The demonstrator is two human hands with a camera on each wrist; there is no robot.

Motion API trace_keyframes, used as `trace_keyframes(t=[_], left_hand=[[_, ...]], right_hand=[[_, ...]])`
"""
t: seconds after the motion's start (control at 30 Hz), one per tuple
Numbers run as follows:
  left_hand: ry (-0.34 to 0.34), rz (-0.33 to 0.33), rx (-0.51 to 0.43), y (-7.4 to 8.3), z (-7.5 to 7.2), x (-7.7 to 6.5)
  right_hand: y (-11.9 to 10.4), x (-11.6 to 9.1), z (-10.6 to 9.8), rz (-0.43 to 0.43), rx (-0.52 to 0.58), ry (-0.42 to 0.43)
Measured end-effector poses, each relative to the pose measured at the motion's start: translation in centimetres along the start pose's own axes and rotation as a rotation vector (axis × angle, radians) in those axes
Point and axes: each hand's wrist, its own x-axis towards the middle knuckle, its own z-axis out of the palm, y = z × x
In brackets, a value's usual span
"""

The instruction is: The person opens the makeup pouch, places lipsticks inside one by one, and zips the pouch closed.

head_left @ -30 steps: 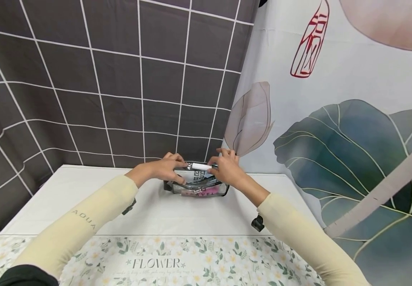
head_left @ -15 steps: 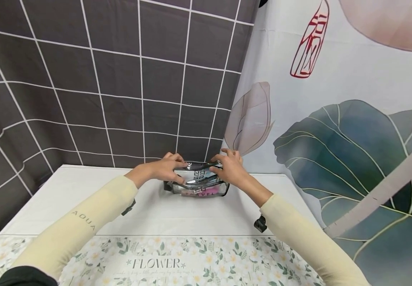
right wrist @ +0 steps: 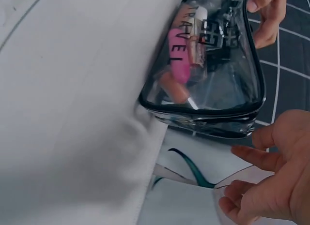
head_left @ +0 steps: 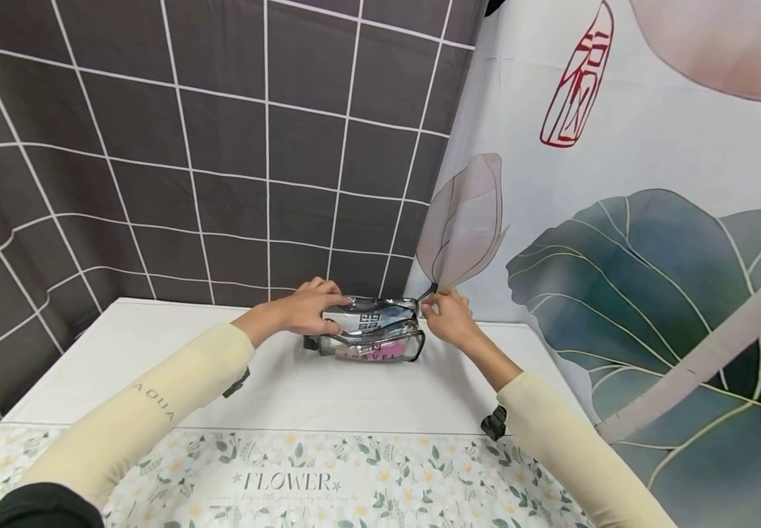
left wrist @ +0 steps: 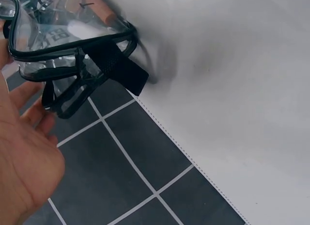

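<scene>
A clear pouch (head_left: 380, 345) with black trim and "TRAVEL" lettering stands at the back of the white table. My left hand (head_left: 311, 308) grips the left part of its upper rim. Through the clear plastic show a pink item (right wrist: 179, 60), a brownish-orange tube (right wrist: 174, 87) and, in the left wrist view, a white tube (left wrist: 85, 30). My right hand (head_left: 449, 315) is beside the pouch's upper right corner, fingers bent. In the right wrist view its fingertips are close to that corner, with nothing seen between them; contact is unclear.
Behind the table (head_left: 275, 396) hang a dark grid curtain (head_left: 209, 147) and a white curtain (head_left: 519, 110) with printed leaves. The front strip has a flower print (head_left: 288, 484). A black strap tab (left wrist: 126, 72) sticks out from the pouch's left end.
The white tube has left my right hand and gone down into the pouch. My right hand has moved right to the pouch's corner. My left hand keeps its hold.
</scene>
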Motion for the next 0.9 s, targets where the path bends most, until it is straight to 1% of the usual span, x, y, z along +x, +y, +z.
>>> trace_keyframes(t=[0.13,0.27,0.37,0.47,0.53,0.63,0.77,0.9], left_hand=[[0.059,0.025,-0.019,0.9,0.3,0.3],[0.101,0.016,0.001,2.4,1.1,1.3],[0.091,-0.023,0.050,3.6,1.9,2.0],[0.074,-0.066,0.088,4.5,2.7,2.4],[0.069,-0.089,0.105,4.7,3.1,2.5],[0.078,-0.104,0.103,4.8,3.6,2.5],[0.101,-0.093,0.091,4.6,3.9,2.5],[0.111,-0.078,0.092,4.4,4.0,2.7]], right_hand=[[1.0,-0.1,0.4,0.008,0.011,-0.052],[1.9,-0.1,0.9,0.042,0.111,-0.151],[2.4,-0.1,1.2,0.081,0.196,-0.211],[2.9,-0.1,1.6,0.104,0.227,-0.234],[3.1,-0.1,1.9,0.104,0.227,-0.229],[3.5,-0.1,2.3,0.103,0.261,-0.250],[3.7,-0.4,2.5,0.089,0.327,-0.272],[3.9,-0.6,2.5,0.101,0.343,-0.244]])
